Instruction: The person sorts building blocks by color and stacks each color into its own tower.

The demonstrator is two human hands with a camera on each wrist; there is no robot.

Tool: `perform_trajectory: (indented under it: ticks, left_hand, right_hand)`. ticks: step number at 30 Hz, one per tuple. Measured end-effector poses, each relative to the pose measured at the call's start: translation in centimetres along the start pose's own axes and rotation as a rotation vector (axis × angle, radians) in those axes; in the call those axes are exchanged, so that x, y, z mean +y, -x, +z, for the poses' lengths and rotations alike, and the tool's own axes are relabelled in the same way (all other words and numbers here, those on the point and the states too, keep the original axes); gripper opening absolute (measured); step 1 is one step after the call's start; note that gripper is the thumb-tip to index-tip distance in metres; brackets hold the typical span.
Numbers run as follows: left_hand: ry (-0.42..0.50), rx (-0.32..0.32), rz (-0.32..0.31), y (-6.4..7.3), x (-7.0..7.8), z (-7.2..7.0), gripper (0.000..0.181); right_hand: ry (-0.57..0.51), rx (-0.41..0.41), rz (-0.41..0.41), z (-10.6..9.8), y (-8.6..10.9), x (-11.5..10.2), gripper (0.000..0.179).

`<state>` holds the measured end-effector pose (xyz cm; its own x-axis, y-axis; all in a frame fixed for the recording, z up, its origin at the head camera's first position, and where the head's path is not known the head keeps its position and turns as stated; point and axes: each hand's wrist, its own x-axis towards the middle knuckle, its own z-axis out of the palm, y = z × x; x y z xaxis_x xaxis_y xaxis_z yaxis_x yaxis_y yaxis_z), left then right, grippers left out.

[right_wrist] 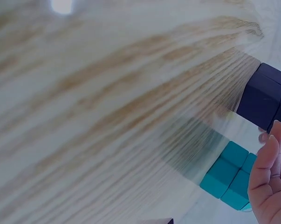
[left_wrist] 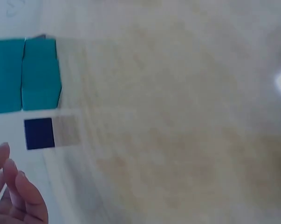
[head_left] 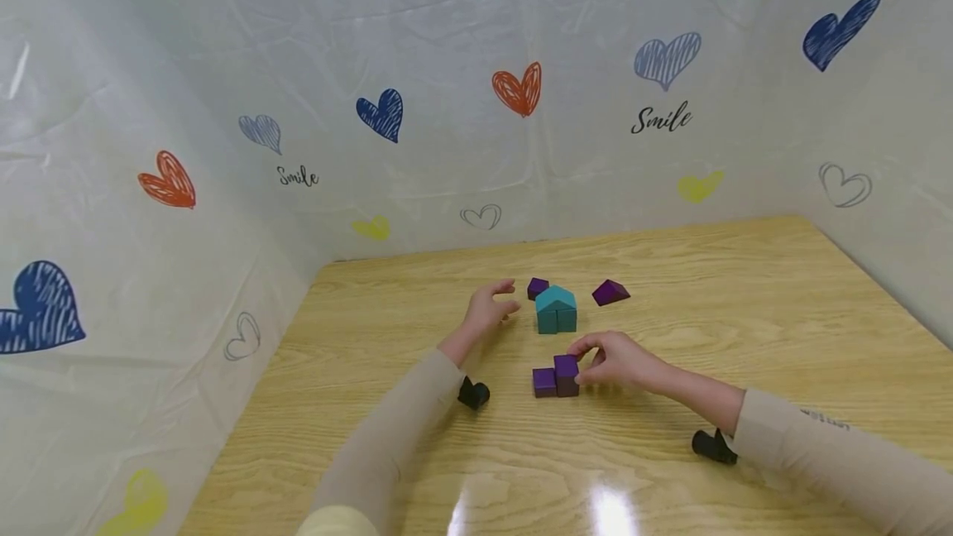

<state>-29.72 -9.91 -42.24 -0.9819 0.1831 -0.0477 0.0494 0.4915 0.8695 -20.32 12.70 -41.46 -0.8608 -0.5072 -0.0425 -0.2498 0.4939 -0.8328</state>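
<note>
In the head view my right hand (head_left: 620,361) holds the taller purple block (head_left: 566,375) at its right side, fingers at the far edge and thumb in front. A lower purple block (head_left: 544,382) stands against its left side. The right wrist view shows the fingertips of my right hand (right_wrist: 272,179) at the dark purple blocks (right_wrist: 260,98). Farther back, my left hand (head_left: 489,307) holds nothing, its fingers loosely bent. Just right of it sits a small purple cube (head_left: 538,288), which also appears as a dark cube (left_wrist: 39,134) beyond the fingertips in the left wrist view.
A teal block house (head_left: 556,310) with a peaked top stands between the hands, in front of the small cube. To its right lies a purple wedge-shaped block (head_left: 610,293). A white sheet (head_left: 447,164) printed with hearts rises behind the wooden table (head_left: 744,313).
</note>
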Motion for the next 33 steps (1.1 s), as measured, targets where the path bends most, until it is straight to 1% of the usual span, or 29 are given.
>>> perform_trajectory:
  ticks: [2, 5, 8, 9, 12, 15, 18, 22, 26, 30, 33]
  left_hand:
    - [-0.01, -0.03, -0.009, -1.1, 0.2, -0.1, 0.049]
    - [-0.067, -0.087, 0.007, -2.5, 0.5, -0.1, 0.05]
    - [-0.2, -0.159, 0.064, -3.7, 0.5, -0.1, 0.049]
    - [-0.242, -0.179, 0.084, -4.0, 0.5, -0.1, 0.049]
    - [-0.322, -0.217, 0.125, -4.7, 0.3, 0.1, 0.049]
    - [-0.328, -0.24, 0.137, -5.1, 0.2, 0.6, 0.052]
    - [-0.329, -0.237, 0.152, -5.1, -0.1, 0.9, 0.053]
    - [-0.324, -0.209, 0.154, -5.0, -0.1, 1.2, 0.045]
    - [-0.292, -0.176, 0.126, -5.2, -0.3, 1.4, 0.038]
    - [-0.253, -0.142, 0.082, -5.1, -0.2, 1.6, 0.035]
    - [-0.265, -0.125, 0.06, -5.0, 0.0, 1.7, 0.034]
  right_hand:
    - [0.005, -0.001, -0.003, 0.0, 0.0, -0.1, 0.037]
    - [0.003, -0.001, 0.005, 0.0, 0.0, -0.1, 0.037]
    - [-0.005, 0.0, 0.008, -0.1, 0.0, -0.2, 0.037]
    - [-0.01, -0.001, 0.007, -0.1, 0.0, -0.2, 0.037]
    - [-0.018, -0.006, 0.002, -0.1, 0.0, -0.1, 0.037]
    - [-0.018, -0.01, 0.002, -0.1, 0.1, 0.0, 0.037]
    - [-0.006, -0.012, 0.004, 0.0, -0.2, 0.0, 0.037]
    - [0.004, -0.01, 0.008, -0.1, -0.3, 0.0, 0.036]
    - [-0.003, -0.013, 0.015, -0.1, -0.3, 0.1, 0.036]
    - [-0.002, -0.016, 0.017, -0.2, -0.3, 0.2, 0.037]
    - [-0.001, -0.019, 0.019, -0.3, -0.3, 0.2, 0.036]
